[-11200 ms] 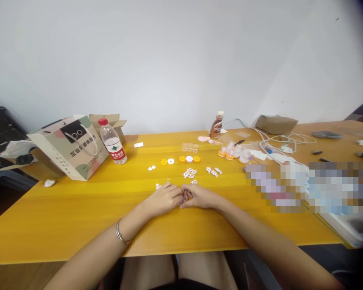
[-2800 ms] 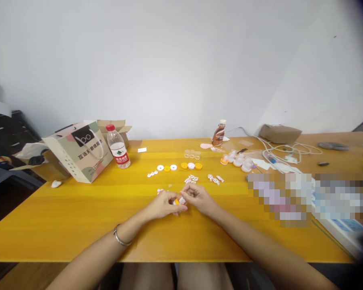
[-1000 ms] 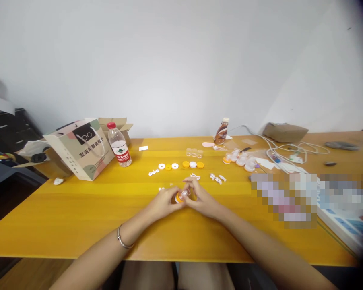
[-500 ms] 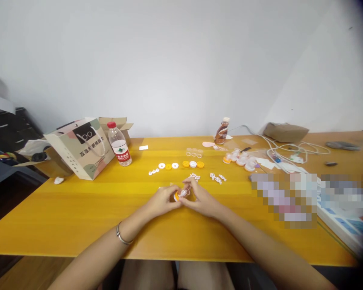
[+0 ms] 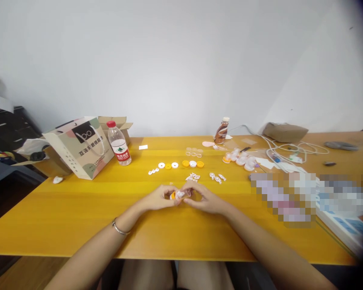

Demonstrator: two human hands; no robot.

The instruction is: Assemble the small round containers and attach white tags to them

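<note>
Between my hands, low over the table, is a small plastic piece with an orange round base [image 5: 173, 195], white parts in its middle and a clear plastic cup [image 5: 186, 193]. My left hand [image 5: 159, 198] grips the orange base between thumb and fingers. My right hand [image 5: 204, 197] pinches the clear cup from the other side, in line with the base. Just beyond my hands lie small white cut-out pieces [image 5: 194, 176] and more white pieces [image 5: 217, 177]. Farther back are white and orange discs [image 5: 168, 166], orange and white caps [image 5: 192, 164] and clear rings [image 5: 194, 152].
A paper bag [image 5: 86, 151] and a water bottle [image 5: 120, 149] stand at the left. Toward the back right are a brown drink bottle [image 5: 221, 132], several clear-topped pieces [image 5: 240, 158], white cables [image 5: 279, 151] and a brown packet [image 5: 284, 132]. Small white pieces [image 5: 153, 171] lie left of centre.
The clear cup has come down from a tilt into line with the orange base. My right hand has closed in around the cup, and my left hand has shifted slightly left.
</note>
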